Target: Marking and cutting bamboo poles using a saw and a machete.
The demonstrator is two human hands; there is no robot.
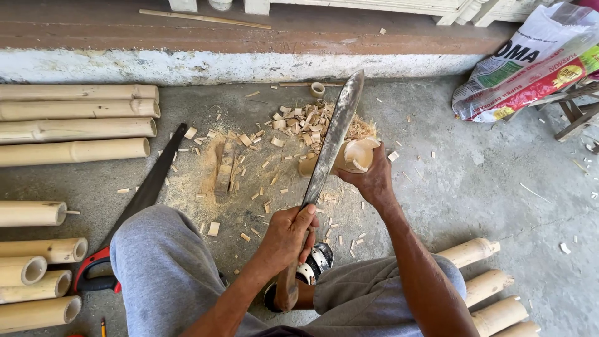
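**Shaving a bamboo piece with a long blade on a concrete floor**

I am seated low, my grey-trousered knees (163, 262) in the foreground, looking down at a grey concrete floor (486, 187). My left hand (288, 236) is clenched around the wooden handle of a long, dull metal machete (334, 134), whose blade slants up and away from me toward the far edge of the floor. My right hand (373, 181) reaches forward, its fingers (365, 170) grasping a short, pale, hollow section of bamboo (354, 155), held just above the floor in the middle. The blade rests against the left side of that piece.

Beyond and to the left of the bamboo piece lies a heap of pale wood chips and shavings (299, 122), with sawdust spread toward my knees. A black-bladed handsaw with a red and black handle (145, 193) lies on the floor beside my left knee. Along the left edge of the floor sit long pale bamboo poles (75, 122) and, nearer me, shorter cut lengths (40, 274). More cut bamboo lengths (493, 299) lie by my right knee. A printed plastic sack (530, 62) sits in the far right corner.
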